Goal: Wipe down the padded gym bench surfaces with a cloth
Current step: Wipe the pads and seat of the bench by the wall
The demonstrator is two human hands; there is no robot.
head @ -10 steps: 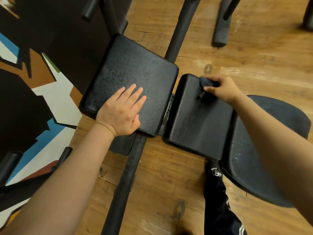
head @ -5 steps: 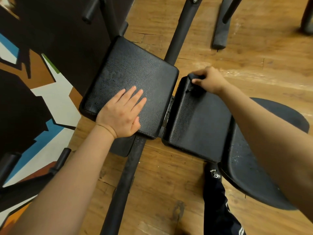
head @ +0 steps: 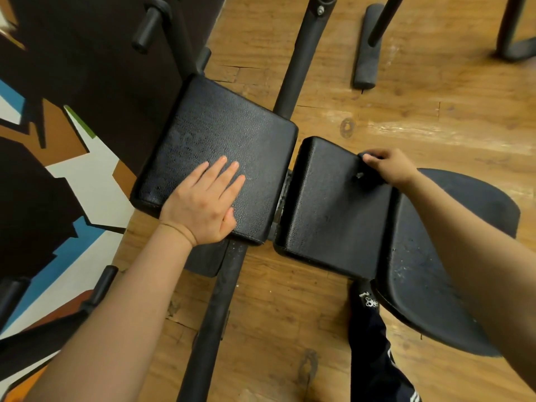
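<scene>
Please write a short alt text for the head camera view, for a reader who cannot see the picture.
Seen from above, a person's right hand grips a dark cloth on the far edge of a black bench pad, while the left hand rests flat on the larger pad beside it. The bench stands on a wooden floor.

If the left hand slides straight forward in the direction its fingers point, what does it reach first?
The left hand lies flat on the large black textured bench pad, fingers aimed up and right. Going straight on, it would probably cross bare pad to the pad's far right edge, then meet the black metal frame tube beyond, though the tube may lie lower.
</scene>
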